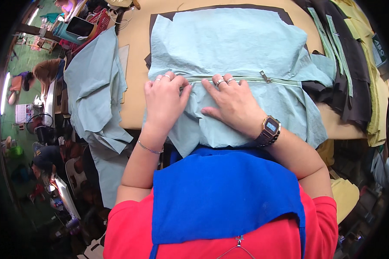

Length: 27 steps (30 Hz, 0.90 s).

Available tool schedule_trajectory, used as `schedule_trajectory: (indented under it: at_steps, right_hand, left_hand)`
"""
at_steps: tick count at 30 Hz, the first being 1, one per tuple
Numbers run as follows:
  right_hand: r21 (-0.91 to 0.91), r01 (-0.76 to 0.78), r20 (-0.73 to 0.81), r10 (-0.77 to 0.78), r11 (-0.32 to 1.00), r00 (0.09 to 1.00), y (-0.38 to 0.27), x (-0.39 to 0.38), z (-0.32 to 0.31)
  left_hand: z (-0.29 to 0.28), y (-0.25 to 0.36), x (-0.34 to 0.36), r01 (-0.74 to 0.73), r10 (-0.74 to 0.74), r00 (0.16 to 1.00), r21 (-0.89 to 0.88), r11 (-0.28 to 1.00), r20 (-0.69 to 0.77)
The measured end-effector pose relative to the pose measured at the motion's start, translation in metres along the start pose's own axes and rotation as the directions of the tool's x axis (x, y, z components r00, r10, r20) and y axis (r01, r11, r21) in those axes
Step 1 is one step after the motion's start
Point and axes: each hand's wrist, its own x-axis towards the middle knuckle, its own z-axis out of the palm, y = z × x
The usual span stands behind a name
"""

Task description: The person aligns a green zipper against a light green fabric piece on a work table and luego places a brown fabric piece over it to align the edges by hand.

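Across the table before me lies a light blue fabric piece (229, 41), wrinkled, with a pale green zipper (285, 81) running sideways through its middle. A dark metal zipper slider (265, 77) sits toward the zipper's right part. My left hand (166, 97) is at the zipper's left end, its fingers bent and the thumb close to the forefinger, gripping the fabric there. Resting on the cloth just below the zipper is my right hand (235, 101), fingers spread, thumb apart, fingertips at the zipper line. Dark fabric (160, 19) shows beneath the blue piece.
More light blue fabric (97, 82) hangs over the table's left edge. Dark fabric pieces (354, 77) with pale green zippers and yellow fabric (378, 99) are stacked at right. A red basket (100, 21) stands far left, by a dark-screened device (80, 26). Other people work farther left.
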Motion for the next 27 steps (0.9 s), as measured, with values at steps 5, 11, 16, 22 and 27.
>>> schedule_trajectory:
  at_steps: [5, 11, 16, 22, 27]
  right_hand:
    - [0.005, 0.0, -0.007, 0.0, 1.0, 1.0, 0.0, 0.001, 0.001]
    - [0.03, -0.01, 0.018, 0.009, 1.0, 1.0, 0.0, 0.002, 0.0]
    - [0.032, 0.002, 0.018, -0.002, 0.999, 1.0, 0.001, 0.001, 0.0]
    - [0.016, 0.01, 0.006, -0.01, 1.0, 1.0, 0.002, 0.001, 0.002]
    - [0.016, 0.015, -0.009, -0.015, 1.0, 1.0, 0.002, 0.001, 0.002]
  left_hand:
    - [0.002, 0.008, -0.004, -0.013, 0.014, 1.0, -0.224, 0.975, 0.004]
    - [0.007, 0.009, -0.003, -0.12, 0.103, 0.992, -0.327, 0.937, -0.068]
    - [0.019, -0.012, -0.002, -0.042, 0.037, 0.999, -0.346, 0.937, -0.021]
    - [0.018, -0.008, -0.001, -0.113, 0.081, 0.991, -0.346, 0.932, -0.105]
    - [0.012, -0.003, 0.001, -0.074, 0.06, 0.996, -0.274, 0.959, -0.059]
